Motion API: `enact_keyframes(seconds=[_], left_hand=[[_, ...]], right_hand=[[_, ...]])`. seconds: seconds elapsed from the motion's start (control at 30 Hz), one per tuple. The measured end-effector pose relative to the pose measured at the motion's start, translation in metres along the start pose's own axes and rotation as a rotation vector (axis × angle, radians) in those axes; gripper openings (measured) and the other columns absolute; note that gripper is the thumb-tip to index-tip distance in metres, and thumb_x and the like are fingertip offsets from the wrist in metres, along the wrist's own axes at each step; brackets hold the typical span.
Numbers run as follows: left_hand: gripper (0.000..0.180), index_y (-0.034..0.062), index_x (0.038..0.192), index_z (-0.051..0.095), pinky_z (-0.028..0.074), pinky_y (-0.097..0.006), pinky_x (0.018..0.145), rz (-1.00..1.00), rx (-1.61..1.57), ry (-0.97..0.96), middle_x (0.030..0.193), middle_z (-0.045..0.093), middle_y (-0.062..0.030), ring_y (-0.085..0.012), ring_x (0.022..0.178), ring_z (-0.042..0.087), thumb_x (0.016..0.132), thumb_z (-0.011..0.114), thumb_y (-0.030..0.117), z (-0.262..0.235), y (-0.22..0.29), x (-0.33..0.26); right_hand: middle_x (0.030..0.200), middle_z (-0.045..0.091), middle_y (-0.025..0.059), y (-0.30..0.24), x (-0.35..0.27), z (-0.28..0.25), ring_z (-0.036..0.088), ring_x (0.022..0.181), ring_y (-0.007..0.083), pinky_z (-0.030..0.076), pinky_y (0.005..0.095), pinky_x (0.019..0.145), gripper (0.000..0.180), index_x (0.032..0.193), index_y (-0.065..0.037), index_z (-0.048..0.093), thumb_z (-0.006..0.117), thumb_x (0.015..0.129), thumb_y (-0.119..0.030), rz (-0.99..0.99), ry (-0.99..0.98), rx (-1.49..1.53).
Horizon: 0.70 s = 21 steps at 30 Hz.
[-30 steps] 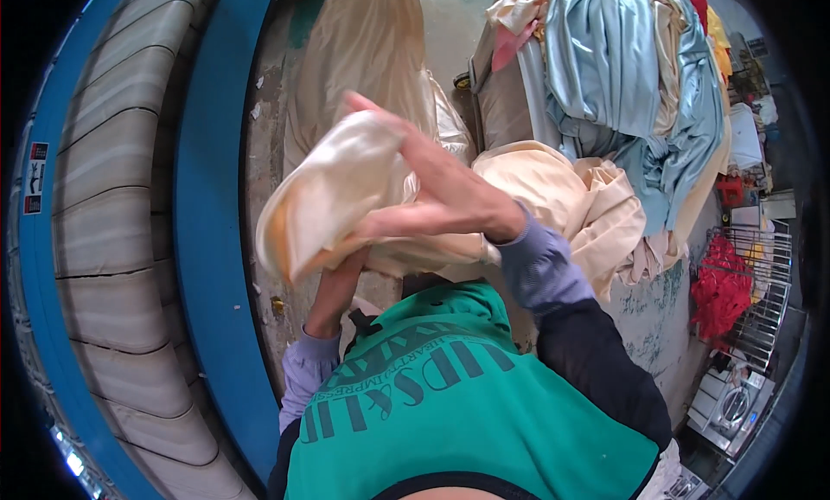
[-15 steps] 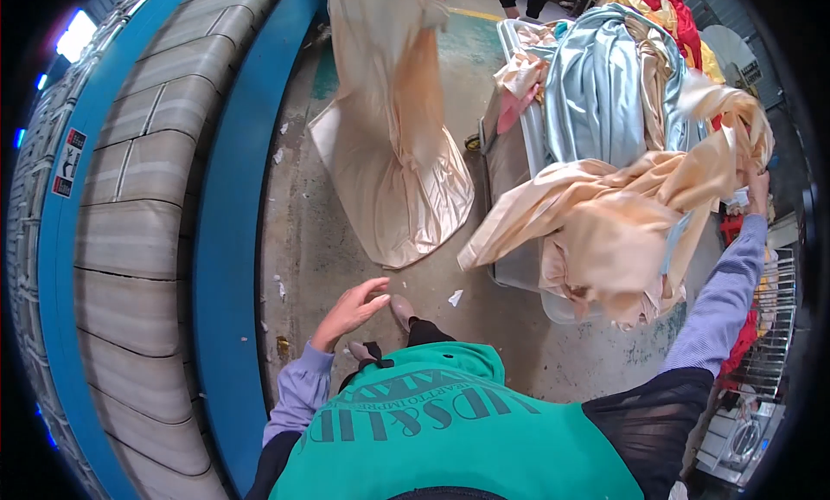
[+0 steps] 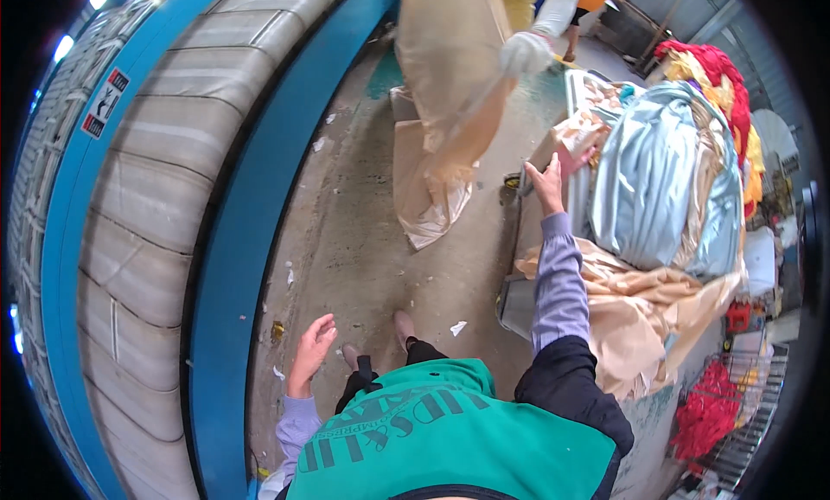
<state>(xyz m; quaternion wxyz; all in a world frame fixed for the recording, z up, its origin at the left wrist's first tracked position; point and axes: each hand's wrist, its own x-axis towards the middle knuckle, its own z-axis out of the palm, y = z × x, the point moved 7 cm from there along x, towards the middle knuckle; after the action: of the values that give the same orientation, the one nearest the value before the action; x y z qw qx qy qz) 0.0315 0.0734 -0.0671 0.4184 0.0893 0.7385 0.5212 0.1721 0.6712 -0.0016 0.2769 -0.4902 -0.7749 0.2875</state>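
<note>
Right hand [image 3: 548, 182] reaches open to the cart [image 3: 529, 208] rim beside peach cloth [image 3: 577, 130]. Left hand [image 3: 312, 351] hangs open, empty.

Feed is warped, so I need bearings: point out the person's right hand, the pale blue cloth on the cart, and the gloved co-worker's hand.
right hand [image 3: 548, 182], head view, back of the hand.
pale blue cloth [image 3: 653, 176], head view, middle of its folds.
gloved hand [image 3: 526, 54], head view, on the white glove.
</note>
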Motion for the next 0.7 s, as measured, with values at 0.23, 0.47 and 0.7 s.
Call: enact_keyframes(seconds=[0.23, 0.47, 0.7], left_hand=[[0.044, 0.0017, 0.127, 0.049, 0.046, -0.031, 0.091, -0.026, 0.087, 0.130, 0.119, 0.058, -0.0147, -0.0189, 0.111, 0.055, 0.089, 0.060, 0.019, -0.012, -0.002, -0.036], [0.047, 0.0028, 0.129, 0.048, 0.044, -0.030, 0.092, -0.002, 0.085, 0.072, 0.123, 0.055, -0.0093, -0.0175, 0.112, 0.052, 0.090, 0.060, 0.027, -0.024, 0.018, -0.017], [0.046, 0.0032, 0.127, 0.050, 0.049, -0.028, 0.079, 0.225, -0.015, -0.063, 0.103, 0.065, -0.0128, -0.0169, 0.091, 0.063, 0.091, 0.056, 0.032, 0.019, 0.140, 0.011]], right_hand=[[0.112, 0.060, 0.0146, -0.099, 0.118, 0.099, 0.056, 0.106, 0.0250, 0.047, 0.0380, 0.085, 0.068, 0.120, 0.006, 0.050, 0.080, 0.069, -0.028, -0.267, -0.199, 0.735], [0.095, 0.067, 0.0052, -0.174, -0.032, 0.143, 0.062, 0.081, 0.0129, 0.051, 0.0277, 0.073, 0.039, 0.106, -0.002, 0.064, 0.068, 0.083, -0.033, -0.256, -0.879, 0.446], [0.070, 0.063, 0.0190, -0.161, -0.272, 0.099, 0.064, 0.064, 0.0311, 0.050, 0.0414, 0.056, 0.040, 0.080, -0.003, 0.066, 0.063, 0.082, -0.043, -0.332, -0.870, -0.002]])
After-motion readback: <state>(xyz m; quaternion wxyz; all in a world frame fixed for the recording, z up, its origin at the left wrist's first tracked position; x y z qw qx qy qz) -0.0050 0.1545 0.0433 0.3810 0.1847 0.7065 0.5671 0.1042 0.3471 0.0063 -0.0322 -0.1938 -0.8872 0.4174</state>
